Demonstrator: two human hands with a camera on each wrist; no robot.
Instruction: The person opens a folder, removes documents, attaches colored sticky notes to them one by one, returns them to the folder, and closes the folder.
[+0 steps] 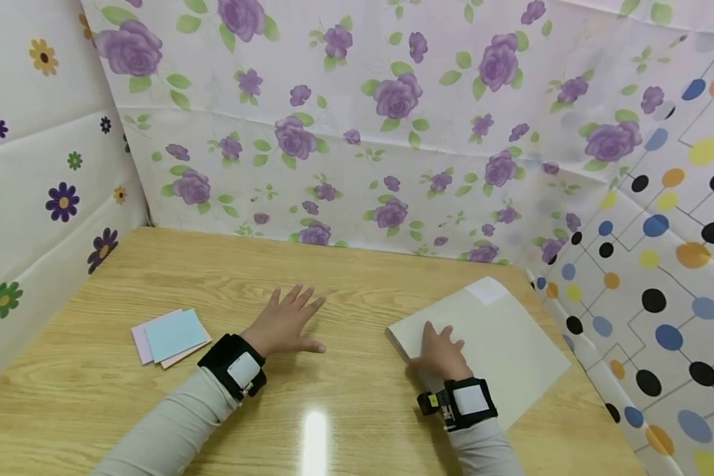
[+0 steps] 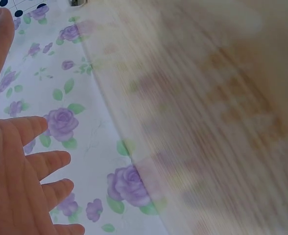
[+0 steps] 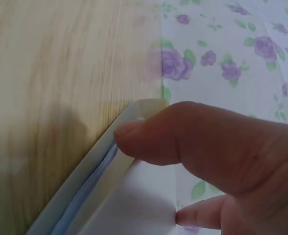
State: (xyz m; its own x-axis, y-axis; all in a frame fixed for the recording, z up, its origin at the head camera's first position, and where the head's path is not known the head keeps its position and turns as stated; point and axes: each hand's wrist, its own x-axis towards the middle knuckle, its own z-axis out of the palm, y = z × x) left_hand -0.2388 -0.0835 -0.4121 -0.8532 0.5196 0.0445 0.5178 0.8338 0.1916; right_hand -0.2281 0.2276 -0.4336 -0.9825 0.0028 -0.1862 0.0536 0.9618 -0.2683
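A thick cream-covered folder [image 1: 512,344] with a white patch at its far corner lies slanted on the wooden table. My right hand [image 1: 443,354] rests over its left side, fingers spread on the cover. In the right wrist view, the thumb [image 3: 149,137] lies along the folder's edge, where bluish layers [image 3: 85,191] show between pale covers. Spread wide and holding nothing, my left hand [image 1: 285,320] hovers over the middle of the table; its palm and fingers [image 2: 46,166] show in the left wrist view. Left of it lie overlapping paper sheets, a light blue one [image 1: 175,334] on top.
The wooden table [image 1: 345,291] meets a purple-rose cloth [image 1: 357,145] at the back. A daisy-print cloth [image 1: 36,198] stands on the left, a dotted cloth [image 1: 660,277] on the right, near the folder. Lilac [image 1: 139,344] and pink [image 1: 175,360] sheets peek from under the blue one.
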